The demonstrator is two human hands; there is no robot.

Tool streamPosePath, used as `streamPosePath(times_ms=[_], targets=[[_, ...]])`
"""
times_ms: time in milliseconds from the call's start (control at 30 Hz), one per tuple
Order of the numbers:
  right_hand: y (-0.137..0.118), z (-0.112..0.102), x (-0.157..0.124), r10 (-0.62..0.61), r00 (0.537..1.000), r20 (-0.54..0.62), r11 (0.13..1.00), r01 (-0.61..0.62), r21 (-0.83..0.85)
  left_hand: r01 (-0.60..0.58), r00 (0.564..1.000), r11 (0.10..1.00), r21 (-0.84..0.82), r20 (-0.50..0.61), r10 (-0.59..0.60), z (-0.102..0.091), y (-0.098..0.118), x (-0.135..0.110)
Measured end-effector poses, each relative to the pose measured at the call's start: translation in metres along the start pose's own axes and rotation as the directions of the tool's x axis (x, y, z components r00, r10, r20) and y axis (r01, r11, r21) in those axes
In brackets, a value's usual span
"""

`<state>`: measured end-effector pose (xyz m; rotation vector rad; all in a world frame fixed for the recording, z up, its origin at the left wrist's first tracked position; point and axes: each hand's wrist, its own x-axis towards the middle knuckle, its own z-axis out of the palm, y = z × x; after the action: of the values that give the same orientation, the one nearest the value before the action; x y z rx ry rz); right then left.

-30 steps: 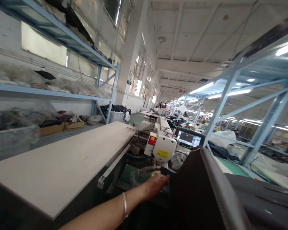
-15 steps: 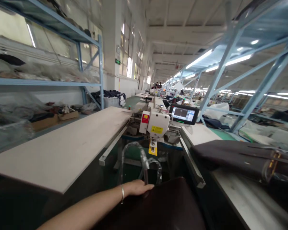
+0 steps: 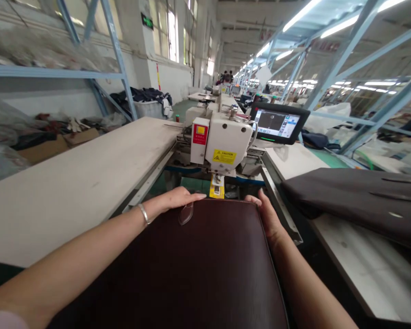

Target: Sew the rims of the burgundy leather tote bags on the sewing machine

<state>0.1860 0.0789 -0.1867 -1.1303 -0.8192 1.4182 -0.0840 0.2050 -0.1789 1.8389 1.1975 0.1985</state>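
Observation:
A dark brown leather bag fills the lower middle of the view, its flat side facing up toward me. My left hand is closed over its far edge, left of centre, with the thumb lying along the top. Just below that thumb, a small clear plastic loop rests on the leather. My right hand holds the far right corner, fingers behind it. Straight beyond the bag's edge stands a white sewing machine, with a yellow-marked plate under its needle area. The bag's handles are hidden.
Metal rails flank the machine. A pale table extends left, and a control screen stands right of the machine head. More dark brown bags lie on the right-hand table. Blue shelving stands at the left.
My right hand has come into view and taken hold of the bag's right corner. The bag has risen and turned flatter, and its plastic-wrapped handles have gone from sight. The machine looks nearer.

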Motion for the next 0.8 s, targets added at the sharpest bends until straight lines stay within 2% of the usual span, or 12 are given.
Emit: streamPosePath(times_ms=[67, 133, 200, 333, 400, 467, 533, 633, 700, 800], targets=[[-0.006, -0.009, 0.014, 0.017, 0.996, 0.089, 0.997, -0.01, -0.081, -0.003, 1.0, 0.998, 0.064, -0.023, 0.004, -0.015, 0.01, 0.002], [-0.004, -0.017, 0.027, 0.048, 0.984, 0.171, 0.983, -0.016, -0.185, 0.015, 0.998, 0.993, 0.119, -0.057, -0.009, -0.022, 0.012, 0.009], [0.003, -0.021, 0.039, 0.063, 0.982, 0.18, 0.976, -0.023, -0.215, 0.031, 0.996, 0.986, 0.162, -0.087, -0.017, -0.023, 0.008, 0.022], [0.026, -0.018, 0.057, 0.043, 0.998, 0.041, 0.992, -0.038, -0.12, 0.048, 0.993, 0.99, 0.134, -0.113, -0.033, -0.023, -0.008, 0.054], [0.037, -0.01, 0.058, 0.002, 0.997, -0.083, 1.0, -0.003, -0.008, 0.062, 0.992, 0.993, 0.104, -0.112, -0.051, -0.025, -0.016, 0.069], [0.049, 0.001, 0.054, 0.016, 0.98, -0.201, 0.992, 0.01, 0.127, 0.087, 0.99, 0.992, 0.093, -0.121, -0.075, -0.03, -0.021, 0.082], [0.057, 0.013, 0.048, 0.143, 0.965, -0.218, 0.961, -0.083, 0.264, 0.111, 0.985, 0.991, 0.078, -0.142, -0.099, -0.035, -0.025, 0.094], [0.058, 0.026, 0.043, 0.364, 0.923, -0.128, 0.87, -0.287, 0.401, 0.135, 0.977, 0.99, 0.041, -0.174, -0.126, -0.044, -0.03, 0.112], [0.051, 0.031, 0.049, 0.429, 0.893, -0.135, 0.833, -0.334, 0.441, 0.115, 0.977, 0.993, -0.013, -0.18, -0.115, -0.047, -0.033, 0.123], [0.036, 0.033, 0.064, 0.486, 0.857, -0.173, 0.806, -0.362, 0.469, 0.013, 0.983, 0.986, -0.167, -0.179, -0.043, -0.05, -0.037, 0.134]])
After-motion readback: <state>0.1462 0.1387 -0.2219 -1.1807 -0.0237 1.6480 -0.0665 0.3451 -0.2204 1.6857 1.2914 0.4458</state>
